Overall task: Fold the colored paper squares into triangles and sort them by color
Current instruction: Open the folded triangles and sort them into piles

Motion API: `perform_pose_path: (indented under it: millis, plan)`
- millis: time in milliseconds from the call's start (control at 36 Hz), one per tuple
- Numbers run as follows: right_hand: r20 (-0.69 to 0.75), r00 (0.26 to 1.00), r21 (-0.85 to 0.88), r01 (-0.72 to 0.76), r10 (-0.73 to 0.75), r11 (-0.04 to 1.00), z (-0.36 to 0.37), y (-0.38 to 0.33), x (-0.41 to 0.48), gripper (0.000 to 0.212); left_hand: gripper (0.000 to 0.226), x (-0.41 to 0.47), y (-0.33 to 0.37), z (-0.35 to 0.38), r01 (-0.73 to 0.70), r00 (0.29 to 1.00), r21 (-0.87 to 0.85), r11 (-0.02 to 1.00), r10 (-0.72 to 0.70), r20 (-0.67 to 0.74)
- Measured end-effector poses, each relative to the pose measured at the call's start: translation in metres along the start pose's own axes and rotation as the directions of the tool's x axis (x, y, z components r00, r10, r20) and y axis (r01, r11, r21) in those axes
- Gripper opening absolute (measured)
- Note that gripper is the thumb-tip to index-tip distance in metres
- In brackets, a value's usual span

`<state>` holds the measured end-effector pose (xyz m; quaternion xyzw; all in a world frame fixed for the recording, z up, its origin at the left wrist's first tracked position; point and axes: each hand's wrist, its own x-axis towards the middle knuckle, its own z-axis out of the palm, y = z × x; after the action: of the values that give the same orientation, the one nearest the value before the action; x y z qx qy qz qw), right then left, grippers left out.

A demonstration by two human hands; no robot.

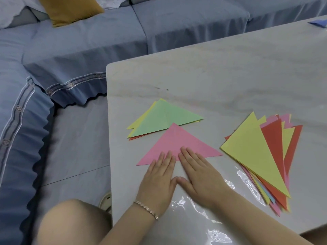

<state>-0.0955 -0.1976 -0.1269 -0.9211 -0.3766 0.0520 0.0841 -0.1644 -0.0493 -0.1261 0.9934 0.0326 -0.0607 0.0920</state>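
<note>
A pink paper triangle (pixel 178 142) lies flat on the pale table (pixel 230 73), its long edge towards me. My left hand (pixel 159 181) and my right hand (pixel 201 175) lie side by side with straight fingers, and the fingertips of both press the triangle's near edge. Behind the pink triangle is a small stack of folded triangles (pixel 162 119) with a green one on top, yellow ones under it and a red edge showing below. To the right lies a fanned pile of papers (pixel 265 156) in yellow, red, pink and blue, topped by a yellow sheet.
The table's left edge and rounded corner (pixel 108 68) are close to the stack. A blue-covered sofa (pixel 79 55) with a mustard cushion (pixel 69 9) wraps round the left and back. A blue scrap (pixel 318 23) lies at the table's far right. My knee (pixel 70 223) is below left.
</note>
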Motion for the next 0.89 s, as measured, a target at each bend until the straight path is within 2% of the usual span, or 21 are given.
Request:
perform_pose_path:
  millis: [194, 278, 389, 417, 556, 611, 639, 694, 778, 833, 889]
  plan:
    - [0.063, 0.995, -0.035, -0.080, 0.082, 0.996, -0.009, 0.008, -0.007, 0.070, 0.060, -0.006, -0.011, -0.002, 0.075, 0.997, 0.031, 0.997, -0.076, 0.032]
    - [0.038, 0.993, -0.051, -0.114, 0.116, 0.992, -0.011, 0.014, -0.010, 0.069, 0.065, -0.011, -0.020, -0.003, 0.104, 0.993, 0.009, 0.995, -0.104, 0.062]
    - [0.014, 0.989, -0.057, -0.149, 0.150, 0.987, -0.011, 0.022, -0.016, 0.067, 0.092, -0.018, -0.026, -0.006, 0.133, 0.991, -0.063, 0.989, -0.130, 0.043]
    - [0.012, 0.989, -0.052, -0.149, 0.150, 0.987, -0.012, 0.024, -0.018, 0.066, 0.096, -0.022, -0.028, -0.009, 0.170, 0.984, -0.087, 0.982, -0.164, 0.076]
    - [0.018, 0.982, 0.021, -0.187, 0.186, 0.982, -0.012, 0.035, -0.028, 0.070, 0.107, -0.025, -0.031, -0.014, 0.226, 0.971, -0.102, 0.969, -0.216, 0.101]
    - [0.030, 0.982, 0.038, -0.186, 0.185, 0.982, -0.016, 0.036, -0.032, 0.077, 0.112, -0.024, -0.026, -0.019, 0.245, 0.967, -0.107, 0.964, -0.235, 0.096]
    - [0.010, 0.986, 0.037, -0.164, 0.164, 0.986, -0.016, 0.038, -0.035, 0.080, 0.108, -0.024, -0.023, -0.021, 0.249, 0.966, -0.115, 0.962, -0.239, 0.096]
    - [0.045, 0.990, 0.041, -0.138, 0.136, 0.990, -0.014, 0.042, -0.042, 0.079, 0.082, -0.021, -0.018, -0.027, 0.269, 0.961, -0.123, 0.955, -0.257, 0.099]
    - [-0.011, 0.985, 0.157, -0.170, 0.174, 0.973, -0.016, 0.037, -0.046, 0.077, 0.061, -0.010, -0.017, -0.040, 0.310, 0.950, -0.134, 0.941, -0.304, 0.063]
    - [-0.060, 0.972, 0.273, -0.201, 0.225, 0.941, -0.021, 0.033, -0.050, 0.064, 0.048, 0.002, -0.018, -0.048, 0.346, 0.938, -0.160, 0.925, -0.342, 0.052]
    - [-0.163, 0.938, 0.416, -0.217, 0.307, 0.883, -0.031, 0.033, -0.054, 0.038, 0.045, 0.014, -0.018, -0.055, 0.381, 0.925, -0.149, 0.913, -0.375, 0.066]
